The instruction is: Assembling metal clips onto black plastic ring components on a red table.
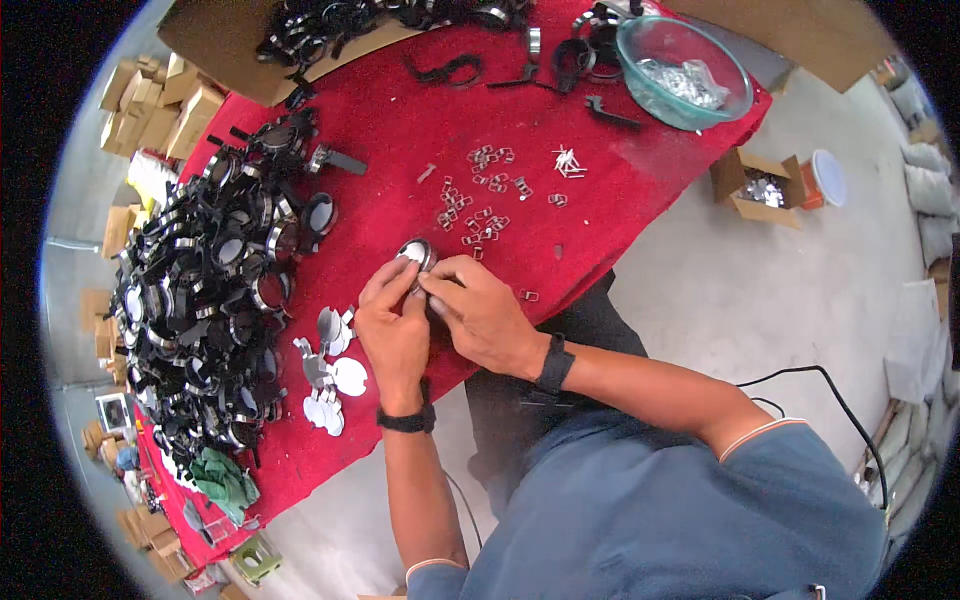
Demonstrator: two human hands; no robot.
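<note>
Both my hands meet over the red cloth near the table's front edge. Between them is a round watch (414,250) with a dark rim and a white face. My left hand (395,310) grips it from the left, fingers curled round the rim. From the right, my right hand (482,312) pinches at its lower edge; whatever small part lies under those fingertips is hidden. Close to my left wrist lie several white and grey round discs with tabs (349,376). Beyond my right hand, small metal clasps (483,225) are scattered on the cloth.
A big heap of black-strapped watches (215,290) covers the table's left side. Further back are thin white pins (568,163), a teal bowl (625,45) holding bagged silvery parts, and a cardboard box (215,50) of more watches. Green cloth (222,482) lies at the near left.
</note>
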